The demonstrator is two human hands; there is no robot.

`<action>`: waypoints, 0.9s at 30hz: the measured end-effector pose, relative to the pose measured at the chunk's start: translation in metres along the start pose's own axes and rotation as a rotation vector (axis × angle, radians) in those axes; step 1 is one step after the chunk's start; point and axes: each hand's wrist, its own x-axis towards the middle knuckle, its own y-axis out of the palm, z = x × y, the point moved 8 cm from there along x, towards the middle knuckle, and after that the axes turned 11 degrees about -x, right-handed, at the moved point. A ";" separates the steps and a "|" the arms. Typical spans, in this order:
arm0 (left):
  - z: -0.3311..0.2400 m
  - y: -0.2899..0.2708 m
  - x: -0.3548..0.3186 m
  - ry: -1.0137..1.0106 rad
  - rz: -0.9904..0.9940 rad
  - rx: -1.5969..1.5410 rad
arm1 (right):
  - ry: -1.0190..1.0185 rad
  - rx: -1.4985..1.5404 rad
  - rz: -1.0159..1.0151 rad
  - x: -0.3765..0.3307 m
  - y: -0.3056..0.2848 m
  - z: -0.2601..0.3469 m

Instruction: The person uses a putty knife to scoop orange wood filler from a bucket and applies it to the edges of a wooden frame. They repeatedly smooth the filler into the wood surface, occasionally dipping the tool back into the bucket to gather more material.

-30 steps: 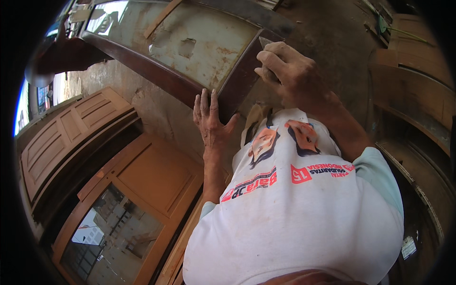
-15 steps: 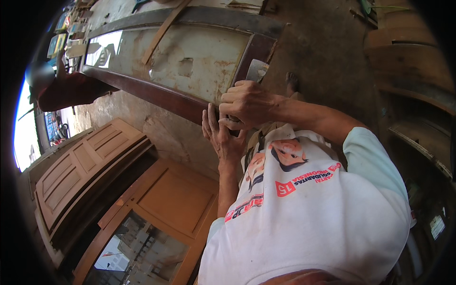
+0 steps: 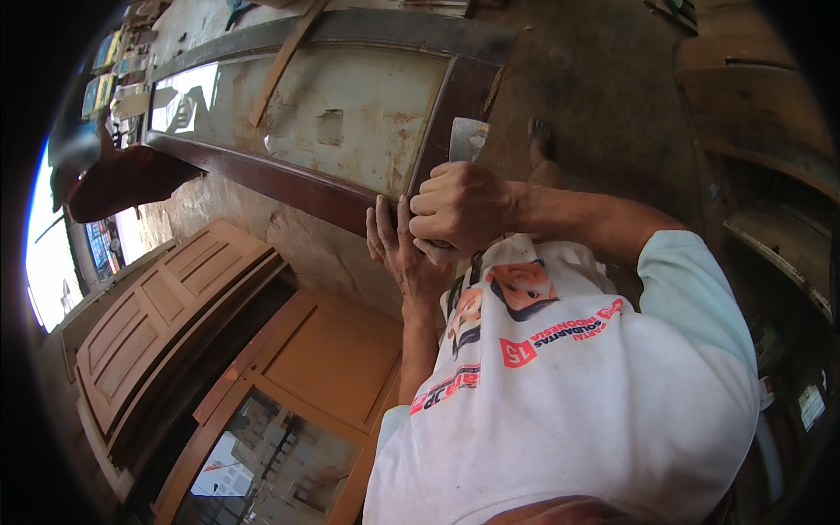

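Note:
My right hand [image 3: 459, 210] is closed in a fist around a putty knife [image 3: 468, 138]. Its broad metal blade sticks up past the knuckles; the handle is hidden in the fist. Close below it, my left hand [image 3: 407, 249] has its fingers stretched out against the near corner of a dark brown wooden frame [image 3: 289, 182]. The frame lies flat and holds a dusty glass pane [image 3: 367, 114]. Where the two hands meet, the fist covers part of the left hand, and I cannot make out what lies between them.
A wooden strip [image 3: 284, 66] lies across the pane. Panelled wooden doors [image 3: 166, 315] and an orange-brown door with glass [image 3: 319, 367] stand at the left. Another person in dark red [image 3: 127, 184] is at the far left. Wooden furniture [image 3: 752, 114] stands at the right.
The view has shifted slightly. My right fist has turned a little, so the blade now points more upright. My left hand stays at the frame's corner.

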 end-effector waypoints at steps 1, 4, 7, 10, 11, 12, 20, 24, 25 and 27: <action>0.001 0.000 0.000 0.009 -0.003 0.010 | 0.008 -0.049 -0.013 -0.002 -0.001 -0.009; -0.010 -0.003 0.007 -0.017 0.018 0.024 | 0.167 -0.286 -0.161 0.007 -0.034 -0.060; -0.003 0.000 0.004 0.030 -0.001 0.044 | 0.062 -0.127 -0.116 0.007 -0.023 -0.032; -0.003 -0.002 0.005 -0.005 0.003 0.026 | 0.055 -0.132 -0.080 0.003 -0.017 -0.029; -0.006 -0.003 0.007 -0.016 0.016 0.021 | 0.092 -0.199 -0.126 0.008 -0.028 -0.049; -0.007 -0.003 0.008 -0.026 0.030 0.017 | 0.130 -0.267 -0.171 0.011 -0.036 -0.061; -0.004 -0.001 0.005 -0.031 0.021 0.013 | 0.104 -0.228 -0.210 0.005 -0.034 -0.057; -0.001 0.002 0.003 0.060 0.000 0.034 | -0.057 -0.015 -0.092 0.008 -0.021 0.002; 0.001 0.001 0.001 0.005 0.008 0.008 | 0.045 -0.062 -0.148 0.005 -0.026 -0.023; 0.000 0.001 0.002 0.000 0.007 0.018 | 0.086 -0.122 -0.109 0.005 -0.030 -0.039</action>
